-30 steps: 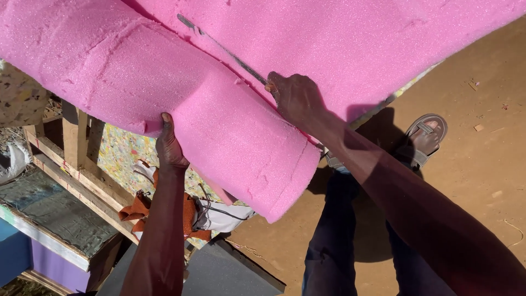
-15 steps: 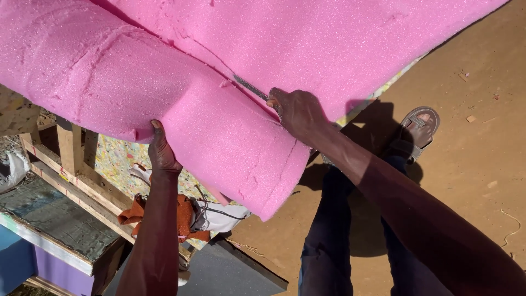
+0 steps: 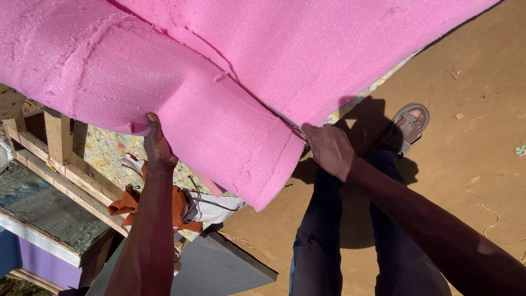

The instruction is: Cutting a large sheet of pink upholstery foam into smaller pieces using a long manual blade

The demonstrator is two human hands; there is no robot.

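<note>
Across the upper half of the frame lies a thick sheet of pink foam (image 3: 307, 49), its near portion split off as a strip (image 3: 219, 131) that sags down toward the centre of the frame. A cut line runs diagonally between the strip and the main sheet, from the upper left down to the middle right.

At the lower end of that cut the right hand (image 3: 329, 149) is clenched around a slim tool whose blade (image 3: 285, 119) shows only as a thin dark line in the slit; what kind of tool it is cannot be told. The hand sits just at the foam's edge, with its forearm reaching in from the lower right of the frame.

Left of centre, the left hand (image 3: 158, 145) presses up against the underside of the hanging strip, fingers spread flat on the foam, supporting it rather than gripping it.

Below the foam at the left stands a wooden frame (image 3: 60, 159) with speckled multicoloured foam (image 3: 107, 151) behind it. An orange cloth (image 3: 131, 203) and a white object (image 3: 216, 207) with a dark cord lie near the left forearm. A grey board (image 3: 219, 266) sits at the bottom centre. The person's legs in dark trousers (image 3: 329, 241) stand on sandy brown ground (image 3: 471, 137), one foot in a sandal (image 3: 408, 123) at the right.
</note>
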